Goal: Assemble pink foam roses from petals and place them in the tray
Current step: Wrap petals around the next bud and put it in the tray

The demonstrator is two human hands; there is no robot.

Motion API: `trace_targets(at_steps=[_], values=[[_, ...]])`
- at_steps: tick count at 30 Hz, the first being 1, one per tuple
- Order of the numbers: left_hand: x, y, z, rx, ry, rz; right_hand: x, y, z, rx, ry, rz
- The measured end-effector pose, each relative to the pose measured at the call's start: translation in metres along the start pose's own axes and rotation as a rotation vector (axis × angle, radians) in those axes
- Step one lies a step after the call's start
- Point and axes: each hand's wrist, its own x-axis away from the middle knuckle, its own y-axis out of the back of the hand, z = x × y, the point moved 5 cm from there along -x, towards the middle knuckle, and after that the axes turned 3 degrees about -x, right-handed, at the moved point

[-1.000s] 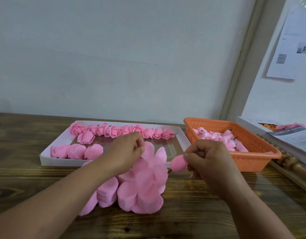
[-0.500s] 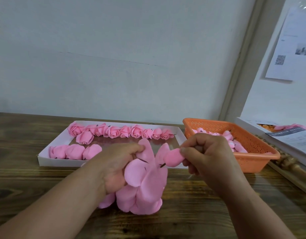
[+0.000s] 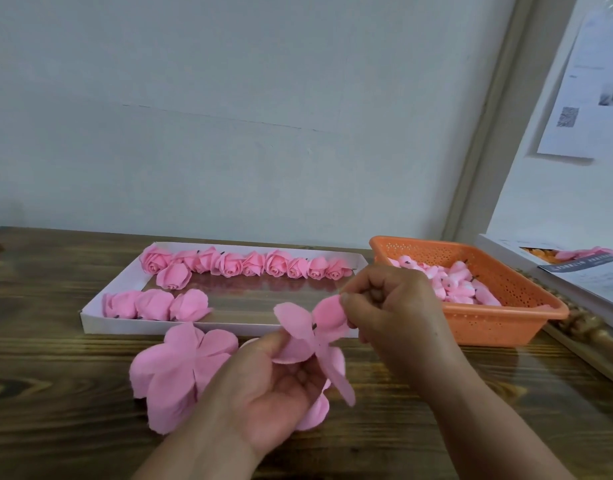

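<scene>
My left hand [image 3: 274, 393] is turned palm up and holds a pink foam petal sheet [image 3: 300, 332] lifted off the table. My right hand [image 3: 391, 306] pinches a pink rose bud [image 3: 329, 311] and presses its dark stem into the middle of that sheet. A stack of loose petal sheets [image 3: 180, 372] lies on the wooden table left of my left hand. Behind them is the white tray [image 3: 125, 323], with a row of finished pink roses [image 3: 242, 265] along its far side and three more roses [image 3: 156, 305] at its near left.
An orange perforated basket [image 3: 506, 323] full of pink buds [image 3: 454, 282] stands at the right, touching the tray's corner. Further right lie a flat box and papers [image 3: 589, 271]. A grey wall closes the back of the table.
My left hand has lifted one petal sheet off the stack and turned palm up. My right hand brought the bud over and pushed its stem into the sheet.
</scene>
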Motion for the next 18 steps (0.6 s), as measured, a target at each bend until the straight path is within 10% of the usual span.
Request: trace_targets(at_steps=[6, 12, 18], values=[[0.008, -0.005, -0.004, 0.206, -0.060, 0.148, -0.003, -0.001, -0.003, 0.016, 0.030, -0.080], [0.009, 0.003, 0.006, -0.146, -0.195, -0.087, -0.002, -0.002, -0.002, 0.019, 0.019, -0.066], [0.019, -0.001, -0.006, -0.395, -0.303, 0.010, 0.000, 0.021, -0.002, -0.132, -0.006, -0.097]])
